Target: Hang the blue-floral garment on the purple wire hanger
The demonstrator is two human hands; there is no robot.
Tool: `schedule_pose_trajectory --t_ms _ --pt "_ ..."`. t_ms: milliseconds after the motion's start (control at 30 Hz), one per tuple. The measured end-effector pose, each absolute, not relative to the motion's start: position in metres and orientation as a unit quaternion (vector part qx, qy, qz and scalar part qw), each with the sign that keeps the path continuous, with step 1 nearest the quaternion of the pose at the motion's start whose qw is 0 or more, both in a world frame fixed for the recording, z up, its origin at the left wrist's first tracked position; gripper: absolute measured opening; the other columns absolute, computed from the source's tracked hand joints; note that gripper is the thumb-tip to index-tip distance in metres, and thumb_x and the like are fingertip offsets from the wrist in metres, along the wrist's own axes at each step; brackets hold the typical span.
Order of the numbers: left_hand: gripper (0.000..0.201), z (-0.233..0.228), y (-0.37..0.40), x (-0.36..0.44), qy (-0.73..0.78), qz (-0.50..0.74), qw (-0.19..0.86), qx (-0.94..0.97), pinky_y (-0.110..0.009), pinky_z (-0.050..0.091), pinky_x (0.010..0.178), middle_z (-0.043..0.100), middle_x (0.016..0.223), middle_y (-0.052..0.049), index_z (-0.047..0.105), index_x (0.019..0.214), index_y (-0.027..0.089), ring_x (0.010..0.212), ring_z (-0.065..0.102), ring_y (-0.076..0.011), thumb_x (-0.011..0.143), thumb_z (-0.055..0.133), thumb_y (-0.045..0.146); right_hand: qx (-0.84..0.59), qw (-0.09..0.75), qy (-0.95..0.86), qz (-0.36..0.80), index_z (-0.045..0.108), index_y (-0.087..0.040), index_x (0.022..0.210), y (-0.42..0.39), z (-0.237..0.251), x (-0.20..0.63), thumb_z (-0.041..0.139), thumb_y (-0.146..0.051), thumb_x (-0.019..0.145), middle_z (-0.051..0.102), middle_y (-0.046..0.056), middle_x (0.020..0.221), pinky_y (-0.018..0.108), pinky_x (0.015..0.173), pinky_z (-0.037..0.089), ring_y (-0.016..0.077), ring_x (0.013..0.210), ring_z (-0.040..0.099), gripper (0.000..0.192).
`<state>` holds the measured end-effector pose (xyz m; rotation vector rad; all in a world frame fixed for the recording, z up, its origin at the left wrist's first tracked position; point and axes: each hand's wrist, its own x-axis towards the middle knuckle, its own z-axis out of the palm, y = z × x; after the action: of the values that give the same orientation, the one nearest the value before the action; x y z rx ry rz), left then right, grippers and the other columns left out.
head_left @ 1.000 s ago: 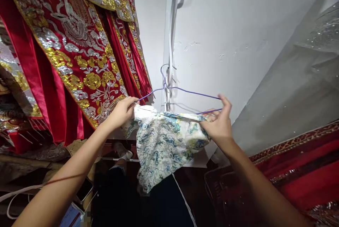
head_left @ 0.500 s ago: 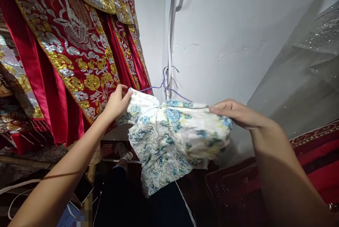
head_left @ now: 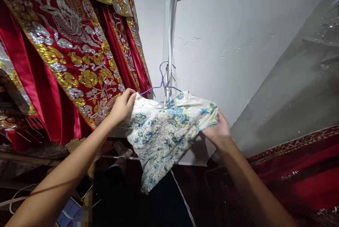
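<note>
A small white garment [head_left: 164, 131] with a blue and green floral print hangs on a thin purple wire hanger [head_left: 162, 78], whose hook rests against the white wall. My left hand [head_left: 124, 106] pinches the garment's left shoulder at the hanger's end. My right hand [head_left: 219, 132] grips the right shoulder from below, fingers tucked under the cloth. Most of the hanger's wire is hidden inside the garment.
Red robes with gold and silver embroidery [head_left: 74, 46] hang close on the left. A white cable strip [head_left: 169, 25] runs down the wall. Grey sequined fabric [head_left: 304, 78] and red cloth [head_left: 304, 177] fill the right. A phone [head_left: 84, 186] lies at the lower left.
The garment has been pulled over the right arm of the hanger, which was bare a second ago. My right hand went from holding the wire to gripping the cloth's right shoulder from below.
</note>
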<state>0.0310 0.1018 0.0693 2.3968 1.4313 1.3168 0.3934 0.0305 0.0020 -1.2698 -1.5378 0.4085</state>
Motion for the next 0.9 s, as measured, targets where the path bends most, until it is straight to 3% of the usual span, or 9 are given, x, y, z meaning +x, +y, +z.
schedule_pose_trajectory --t_ms 167,300,367,500,600,700,767,833,900 --pt "0.034 0.075 0.097 0.034 0.477 0.426 0.002 0.769 -0.028 0.038 0.064 0.067 0.083 -0.002 0.061 0.106 0.022 0.073 0.06 -0.0199 0.098 0.044 0.051 -0.436 0.627 -0.569 0.304 0.064 -0.019 0.131 0.023 0.034 0.401 0.022 -0.072 0.094 0.072 0.016 0.105 0.055 0.09 0.053 0.0359 0.114 0.065 0.077" --pt "0.035 0.084 0.099 0.037 0.502 0.412 -0.015 0.761 -0.027 0.034 0.058 0.064 0.074 -0.001 0.064 0.096 0.021 0.066 0.056 -0.019 0.091 0.056 0.055 -0.377 0.67 -0.557 0.313 0.057 -0.03 0.138 0.003 0.067 0.368 0.02 -0.07 0.095 0.069 0.011 0.124 0.056 0.092 0.054 0.035 0.12 0.063 0.069" --pt "0.034 0.086 0.102 0.035 0.501 0.43 -0.004 0.751 -0.027 0.035 0.059 0.065 0.075 -0.002 0.065 0.093 0.02 0.067 0.056 -0.0187 0.091 0.055 0.052 -0.339 0.675 -0.559 0.341 0.057 -0.032 0.138 -0.008 0.072 0.348 0.026 -0.068 0.095 0.069 0.009 0.123 0.054 0.093 0.054 0.0343 0.126 0.059 0.064" --pt "0.03 0.089 0.113 0.035 0.483 0.45 0.016 0.751 -0.028 0.037 0.061 0.067 0.077 -0.003 0.064 0.086 0.019 0.07 0.058 -0.0191 0.092 0.053 0.046 -0.33 0.663 -0.551 0.384 0.06 -0.022 0.136 -0.004 0.08 0.324 0.041 -0.059 0.094 0.071 0.013 0.116 0.052 0.101 0.051 0.0348 0.13 0.056 0.058" --pt "0.028 0.092 0.121 0.039 0.482 0.451 0.017 0.751 -0.028 0.036 0.06 0.066 0.074 -0.002 0.061 0.08 0.019 0.068 0.057 -0.0194 0.092 0.053 0.043 -0.331 0.66 -0.557 0.38 0.061 -0.021 0.134 0.015 0.088 0.321 0.038 -0.06 0.094 0.072 0.013 0.115 0.054 0.101 0.05 0.0344 0.121 0.063 0.06" --pt "0.029 0.089 0.123 0.043 0.487 0.478 0.031 0.73 -0.028 0.033 0.057 0.059 0.066 0.001 0.056 0.075 0.02 0.062 0.052 -0.0171 0.09 0.059 0.045 -0.332 0.574 -0.619 0.421 0.068 -0.023 0.125 0.016 0.086 0.326 0.039 -0.079 0.084 0.075 0.013 0.102 0.05 0.084 0.058 0.0335 0.099 0.071 0.075" --pt "0.035 0.083 0.119 0.045 0.455 0.52 0.077 0.719 -0.027 0.032 0.056 0.052 0.061 0.002 0.052 0.07 0.02 0.058 0.047 -0.0146 0.092 0.058 0.047 -0.304 0.456 -0.695 0.465 0.074 -0.022 0.114 0.003 0.083 0.332 0.058 -0.089 0.064 0.076 0.011 0.093 0.043 0.072 0.06 0.032 0.085 0.073 0.086" --pt "0.042 0.076 0.109 0.049 0.4 0.563 0.141 0.709 -0.027 0.032 0.055 0.047 0.06 0.003 0.048 0.066 0.02 0.057 0.043 -0.013 0.096 0.053 0.05 -0.252 0.293 -0.78 0.492 0.076 -0.019 0.109 -0.012 0.08 0.334 0.075 -0.079 0.057 0.077 0.01 0.094 0.038 0.075 0.06 0.0304 0.087 0.074 0.079" --pt "0.048 0.071 0.092 0.058 0.358 0.584 0.181 0.706 -0.027 0.033 0.055 0.047 0.061 0.001 0.051 0.067 0.019 0.057 0.044 -0.0128 0.099 0.045 0.053 -0.251 0.199 -0.832 0.454 0.075 -0.021 0.113 -0.021 0.075 0.33 0.075 -0.064 0.072 0.076 0.009 0.107 0.038 0.089 0.057 0.0296 0.102 0.071 0.059"
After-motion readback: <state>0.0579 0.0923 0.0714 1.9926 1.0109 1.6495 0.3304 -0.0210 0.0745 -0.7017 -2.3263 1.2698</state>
